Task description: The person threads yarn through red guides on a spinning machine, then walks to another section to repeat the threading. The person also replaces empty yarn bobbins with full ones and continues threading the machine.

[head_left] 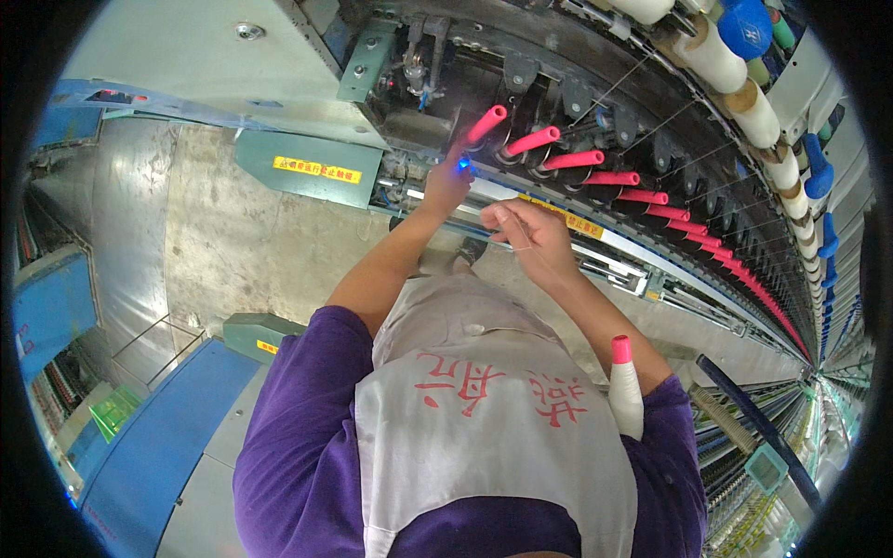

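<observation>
While the person leans toward the spinning machine (307, 84), the left hand (449, 182) reaches up to the near end of a long row of pink tubes (595, 158). Its fingers (462, 156) are stretched toward the first pink tube (487, 125), close beside its lower end; whether they touch it or grip anything I cannot tell. A small blue light (462, 166) glows at the hand's edge.

The right hand (530, 231) is held lower, in front of the machine's rail (605, 244). Its fingers are drawn together in a pinch, apparently on a thin thread (517, 240), which is too fine to confirm.

A white bobbin (625, 391) with a pink tip stands upright, tucked at the person's right arm against the grey apron (484, 437).

The pink tubes run off to the right in a curved line. Above them hangs a row of white yarn spools (744, 98). A concrete floor (233, 251) lies below the machine.
</observation>
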`<action>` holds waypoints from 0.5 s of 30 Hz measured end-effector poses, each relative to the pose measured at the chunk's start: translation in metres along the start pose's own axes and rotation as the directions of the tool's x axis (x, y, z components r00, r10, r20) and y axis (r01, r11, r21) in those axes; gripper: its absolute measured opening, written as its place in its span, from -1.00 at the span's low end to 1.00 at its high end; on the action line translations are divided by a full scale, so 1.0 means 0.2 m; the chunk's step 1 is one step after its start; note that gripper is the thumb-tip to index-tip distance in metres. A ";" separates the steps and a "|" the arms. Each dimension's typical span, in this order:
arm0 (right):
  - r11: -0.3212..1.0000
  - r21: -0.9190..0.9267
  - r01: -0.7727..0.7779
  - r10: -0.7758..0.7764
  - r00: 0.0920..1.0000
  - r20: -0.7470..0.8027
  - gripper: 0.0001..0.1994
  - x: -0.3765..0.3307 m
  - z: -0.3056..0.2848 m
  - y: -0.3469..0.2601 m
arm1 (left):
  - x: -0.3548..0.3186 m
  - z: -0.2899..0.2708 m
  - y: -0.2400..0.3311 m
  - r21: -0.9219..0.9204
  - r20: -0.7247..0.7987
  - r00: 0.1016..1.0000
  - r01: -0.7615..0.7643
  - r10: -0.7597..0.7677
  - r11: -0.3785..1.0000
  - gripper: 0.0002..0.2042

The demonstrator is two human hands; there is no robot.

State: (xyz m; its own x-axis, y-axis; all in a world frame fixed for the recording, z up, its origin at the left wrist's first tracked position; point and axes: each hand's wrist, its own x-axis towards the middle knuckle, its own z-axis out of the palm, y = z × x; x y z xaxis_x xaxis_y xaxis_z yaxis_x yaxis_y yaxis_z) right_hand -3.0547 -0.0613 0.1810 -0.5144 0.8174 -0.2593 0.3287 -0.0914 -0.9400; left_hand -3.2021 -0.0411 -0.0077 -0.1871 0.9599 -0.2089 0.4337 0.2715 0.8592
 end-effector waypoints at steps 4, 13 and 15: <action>0.996 -0.073 0.047 -0.047 0.999 -0.002 -0.76 0.06 0.04 0.04 | 0.00 0.00 0.00 0.075 -0.071 0.994 -0.072 0.077 0.995 -0.37; 0.965 -0.244 0.096 -0.104 0.994 -0.022 -0.79 0.19 0.09 0.13 | 0.00 0.00 -0.04 0.052 0.012 0.996 -0.093 0.092 0.994 -0.35; 0.957 -0.267 0.111 -0.120 0.993 -0.019 -0.79 0.19 0.10 0.15 | 0.01 0.01 -0.05 0.067 0.010 0.996 -0.092 0.092 0.993 -0.34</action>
State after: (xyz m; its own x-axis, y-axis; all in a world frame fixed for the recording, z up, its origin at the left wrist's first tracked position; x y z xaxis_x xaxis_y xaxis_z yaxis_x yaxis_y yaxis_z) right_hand -3.0801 -0.0433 0.1388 -0.5348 0.8333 -0.1401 0.4690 0.1548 -0.8695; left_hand -3.2054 -0.0427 -0.0181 -0.1378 0.9814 -0.1337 0.5074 0.1859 0.8414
